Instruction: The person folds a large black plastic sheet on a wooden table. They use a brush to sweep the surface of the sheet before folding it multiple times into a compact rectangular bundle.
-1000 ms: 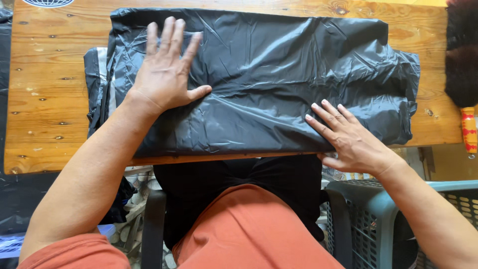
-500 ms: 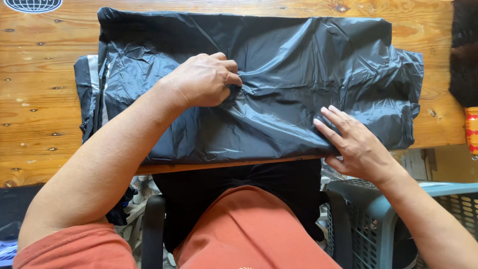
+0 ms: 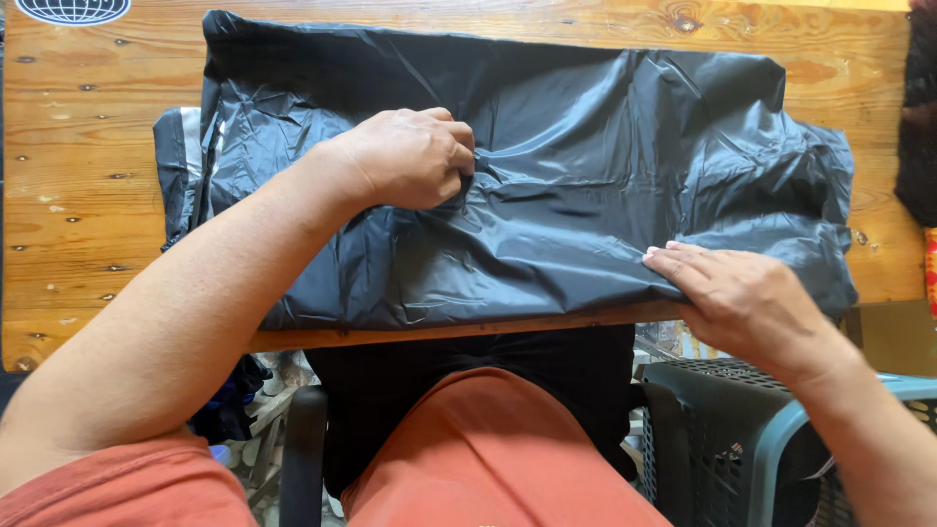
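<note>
A: One black plastic bag (image 3: 586,185), laid flat and crosswise on the wooden surface (image 3: 78,195), its near edge running along the surface's front edge. Status?

B: Partly flattened, by my reading. The broad middle lies smooth; the right end is bunched and creased, and a fold runs from the middle toward that end. At the left end a second thickness of dark plastic (image 3: 176,166) shows from beneath; whether it belongs to the same bag I cannot tell.

A: Hands?

B: Two, well apart. Left hand (image 3: 410,156): curled into a loose fist at the bag's middle, fingers pinching a ridge of plastic. Right hand (image 3: 742,293): open, fingers straight and together, pressed flat on the bag's near right corner, gripping nothing.

A: Left to do?

B: The right end still wants smoothing, and the pinched ridge is not laid down. No complete fold is visible yet.

A: Other items, counted?

B: One dark perforated crate (image 3: 722,420) with a pale blue-green rim, below the surface at right. One dark object (image 3: 917,127) at the right edge, kind unclear. One chair armrest (image 3: 303,459), lower left.
</note>
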